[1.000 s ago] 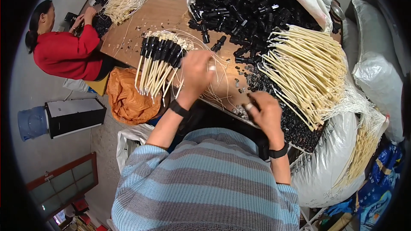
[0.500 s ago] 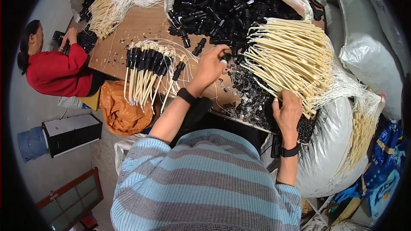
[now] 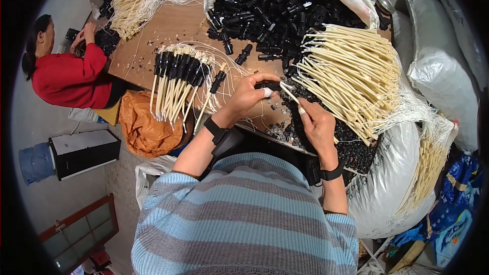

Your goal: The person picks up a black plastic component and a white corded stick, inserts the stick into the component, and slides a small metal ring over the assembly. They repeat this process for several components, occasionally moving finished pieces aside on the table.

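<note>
My left hand (image 3: pixel 248 95) is closed on a black plastic fitting (image 3: pixel 274 86) above the table's near edge. Pinched in my right hand (image 3: pixel 318 126) is a thin cream-coloured tube (image 3: pixel 291 94); its pale tip meets the fitting's end, though I cannot tell whether it is inside. A thick bundle of similar cream tubes (image 3: pixel 351 81) with white threads lies right of my hands. Beyond it, black fittings (image 3: pixel 285 10) spill from a white sack. Small black and clear pieces (image 3: pixel 351 150) are heaped under and beside my right hand. Left of my hands lie tubes fitted with black fittings (image 3: pixel 175 69).
The brown table (image 3: pixel 153 30) carries scattered crumbs and more cream tubes (image 3: pixel 135 2) at the far left. A person in a red top (image 3: pixel 71 79) works there. Full white sacks (image 3: pixel 440 66) stand at the right. An orange bag (image 3: pixel 145 122) sits left below the table edge.
My right hand has lifted a cream tube off the bundle and brought it leftward to my left hand. My left hand has drawn nearer to me, with a black fitting showing in it.
</note>
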